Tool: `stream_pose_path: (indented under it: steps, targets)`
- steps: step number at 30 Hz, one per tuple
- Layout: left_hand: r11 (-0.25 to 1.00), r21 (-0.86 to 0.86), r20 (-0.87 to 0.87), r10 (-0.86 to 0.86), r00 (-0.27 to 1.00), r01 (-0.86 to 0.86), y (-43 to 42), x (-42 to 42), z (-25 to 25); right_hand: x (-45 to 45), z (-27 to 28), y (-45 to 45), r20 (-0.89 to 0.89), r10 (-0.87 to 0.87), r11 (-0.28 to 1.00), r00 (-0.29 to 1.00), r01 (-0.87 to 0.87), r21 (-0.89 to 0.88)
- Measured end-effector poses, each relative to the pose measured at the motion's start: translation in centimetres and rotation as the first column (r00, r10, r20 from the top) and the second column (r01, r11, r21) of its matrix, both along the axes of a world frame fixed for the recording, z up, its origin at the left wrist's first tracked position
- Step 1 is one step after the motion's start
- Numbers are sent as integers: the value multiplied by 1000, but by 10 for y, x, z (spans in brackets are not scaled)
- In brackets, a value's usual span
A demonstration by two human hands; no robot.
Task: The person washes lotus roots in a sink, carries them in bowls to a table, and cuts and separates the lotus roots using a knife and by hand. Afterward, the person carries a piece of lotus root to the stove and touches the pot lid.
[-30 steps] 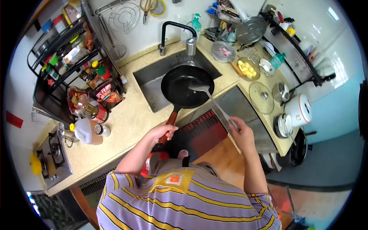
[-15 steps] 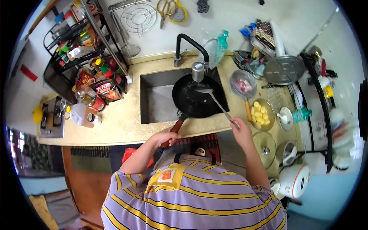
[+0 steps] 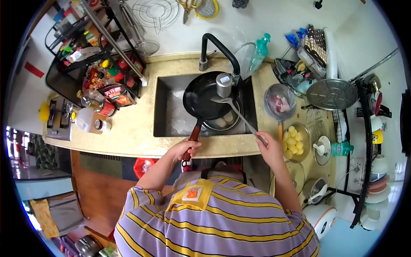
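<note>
My left hand [image 3: 185, 150] is closed around the reddish wooden handle of a black wok [image 3: 197, 103]. The wok hangs over the sink [image 3: 168, 113], under the tap [image 3: 220, 47] with its metal cylindrical outlet [image 3: 224, 85]. In my right hand [image 3: 269, 146] is the handle end of a metal spatula [image 3: 242, 116], and its head reaches to the wok's right side, below the outlet. Beneath the wok, partly hidden, a round metal bowl [image 3: 236, 125] in the sink contains pale, rounded things I cannot identify.
Right of the sink are a strainer of raw meat [image 3: 279, 103], a bowl of peeled potatoes [image 3: 293, 143] and a glass lid [image 3: 295, 173]. A green pump bottle [image 3: 259, 53] stands behind. On the left are a plastic jug [image 3: 85, 120] and a spice rack [image 3: 64, 85].
The wok has shifted left and tilted, uncovering the bowl in the sink. My left hand stays on its handle, my right on the spatula. The camera view has shifted slightly.
</note>
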State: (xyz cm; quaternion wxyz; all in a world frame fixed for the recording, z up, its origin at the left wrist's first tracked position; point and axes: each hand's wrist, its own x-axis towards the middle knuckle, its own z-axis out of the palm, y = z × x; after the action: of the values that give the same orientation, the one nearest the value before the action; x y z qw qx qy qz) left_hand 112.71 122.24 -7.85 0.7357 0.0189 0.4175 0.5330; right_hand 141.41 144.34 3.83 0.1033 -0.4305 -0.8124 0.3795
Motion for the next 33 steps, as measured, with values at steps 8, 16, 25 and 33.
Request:
stream_pose_path:
  steps: [8,16,25,33]
  targets:
    - [993,-17,9,-115,993,116,-41,-4,7,-29,-22,-18,-42,-19,987,999,12,-158]
    - [995,17,-21,-97,995,98,-90,-16,7,-121,-49,-50,146,122,989,982,-108,-104]
    - [992,-7,-40,-125,991,125,-106,-32,4,-177,-5,-99,313,422,897,851,-443,-5]
    - [997,2,-94,-81,992,82,-119,-42,25,-205,-5,-100,411,310,887,857,-416,198]
